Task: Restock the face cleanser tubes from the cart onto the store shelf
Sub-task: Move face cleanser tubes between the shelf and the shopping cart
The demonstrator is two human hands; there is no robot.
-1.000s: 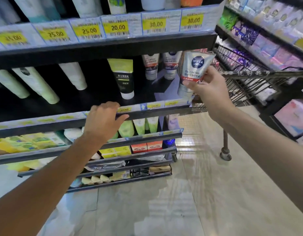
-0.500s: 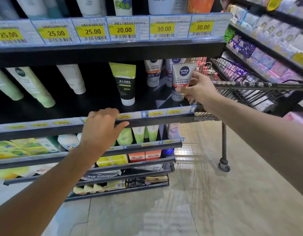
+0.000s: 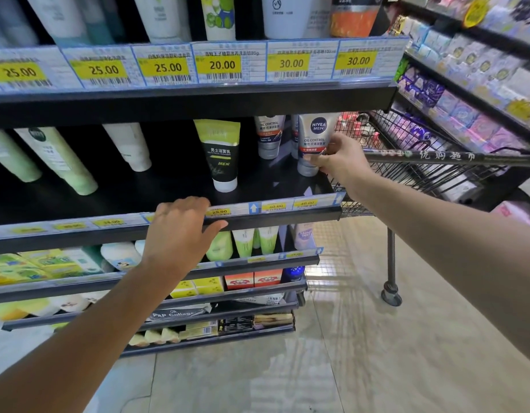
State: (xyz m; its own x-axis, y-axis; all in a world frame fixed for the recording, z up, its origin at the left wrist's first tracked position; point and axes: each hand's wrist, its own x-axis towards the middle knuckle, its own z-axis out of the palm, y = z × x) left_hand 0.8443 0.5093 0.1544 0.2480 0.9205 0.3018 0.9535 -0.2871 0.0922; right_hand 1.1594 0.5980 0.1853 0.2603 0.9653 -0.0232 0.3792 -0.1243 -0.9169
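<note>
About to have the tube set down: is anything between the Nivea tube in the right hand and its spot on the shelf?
Nothing visible blocks it. The right hand holds the Nivea tube cap-down at the shelf's right end, just in front of two matching tubes; the shelf surface beside it looks bare.

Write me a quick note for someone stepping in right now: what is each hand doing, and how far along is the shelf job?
Right hand: grips a Nivea tube, cap down, at the right end of the shelf, not yet let go.
Left hand: rests on the shelf's front rail, holding nothing.
Done: two like tubes stand just behind and to the left.
Left: release this tube, then fetch more from the cart on the right; what the cart still holds is hard to make out.
</note>
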